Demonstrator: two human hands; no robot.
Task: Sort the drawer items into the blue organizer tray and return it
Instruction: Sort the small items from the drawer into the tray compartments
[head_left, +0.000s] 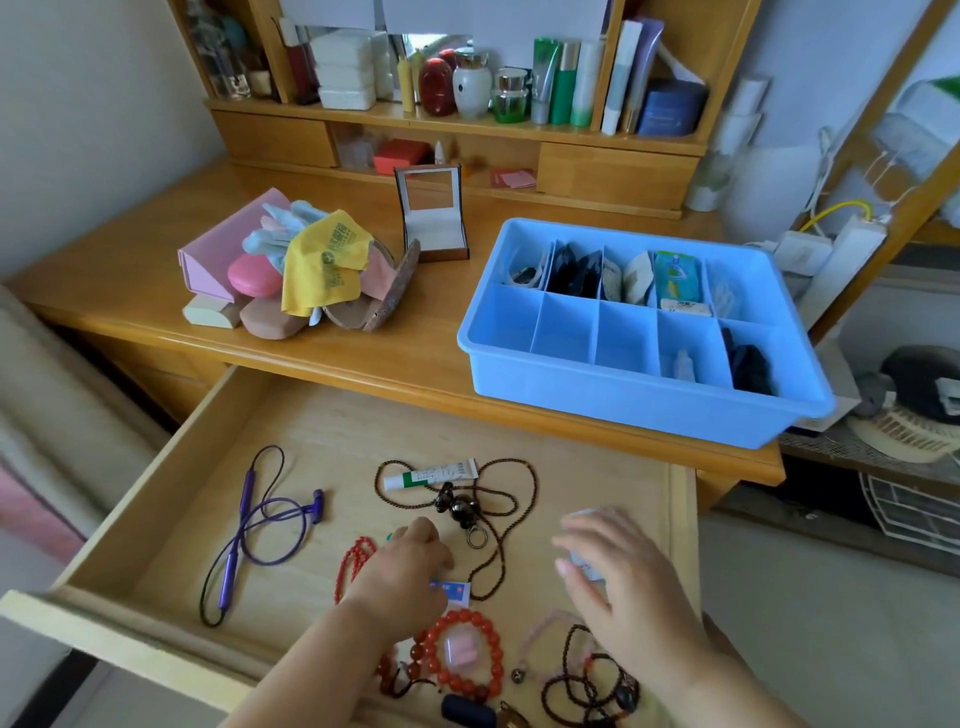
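Blue plastic, your organizer tray (613, 400) sits at the right end of the desk (130, 270), its near wall over the desk's front edge; the back row holds packets, and the near row holds a small bottle and something dark in the two right-hand cells. Below it the open drawer (171, 493) carries the unsorted things. Your left hand (410, 566) is curled, fingertips down by a small blue-and-white packet (457, 590) near the drawer's middle; whether it pinches the packet you cannot tell. Your right hand (618, 577) hovers by the drawer's right wall, fingers spread, over a small white item largely hidden beneath it.

Crowding your left hand are a red bead string (353, 566) at its left, a brown beaded cord with a dark bear charm (457, 506), and an ointment tube (431, 475) lying across that cord. At the drawer's front edge lie an orange bead bracelet (470, 657) and dark bracelets (587, 686). Purple neckband earphones (254, 530) lie toward the left wall. On the desk's left end sits a heap of cases under a yellow cloth (322, 260), with an open watch box (431, 218) beside it.
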